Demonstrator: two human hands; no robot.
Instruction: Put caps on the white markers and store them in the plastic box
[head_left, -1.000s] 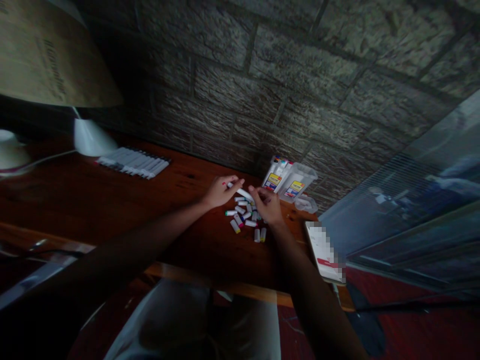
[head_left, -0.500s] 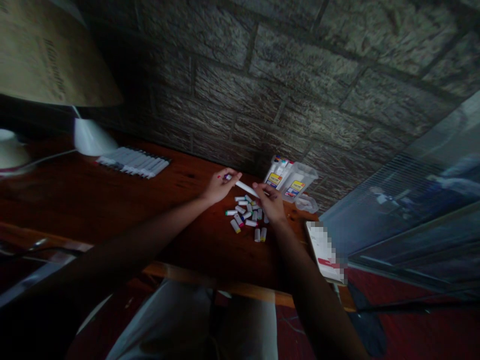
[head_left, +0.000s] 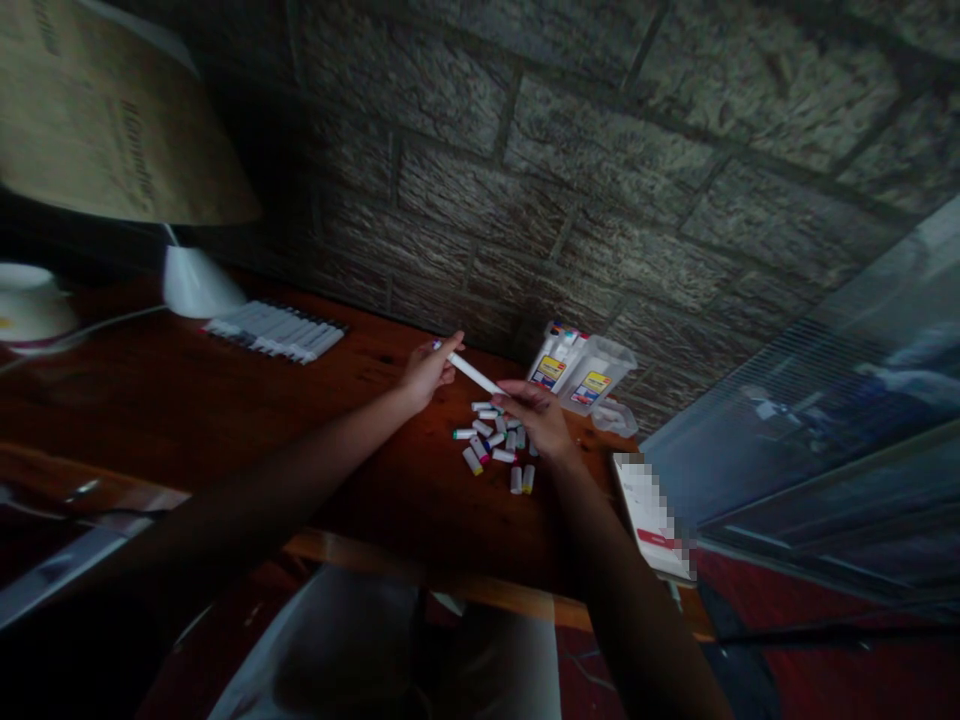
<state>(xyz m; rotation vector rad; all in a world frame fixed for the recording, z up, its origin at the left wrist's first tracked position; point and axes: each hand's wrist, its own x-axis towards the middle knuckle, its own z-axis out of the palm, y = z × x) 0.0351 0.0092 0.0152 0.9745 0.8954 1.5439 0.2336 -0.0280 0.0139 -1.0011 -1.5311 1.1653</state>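
A white marker [head_left: 471, 373] is held between both hands above the wooden desk [head_left: 225, 420]. My left hand [head_left: 427, 372] pinches its far end. Closed fingers of my right hand [head_left: 534, 418] grip its near end. Just below them lies a heap of several short marker caps [head_left: 495, 445] with coloured tips. Behind the caps, against the brick wall, stand two clear plastic marker boxes [head_left: 581, 370] with yellow labels.
A row of several white markers [head_left: 276, 330] lies at the back left, beside a white lamp base [head_left: 196, 283] and a cardboard sheet [head_left: 97, 110]. A booklet [head_left: 651, 515] rests on the desk's right edge. A window is at the right.
Both hands have lifted the marker a little higher off the caps and tilted it, the left end rising. The view has shifted slightly.
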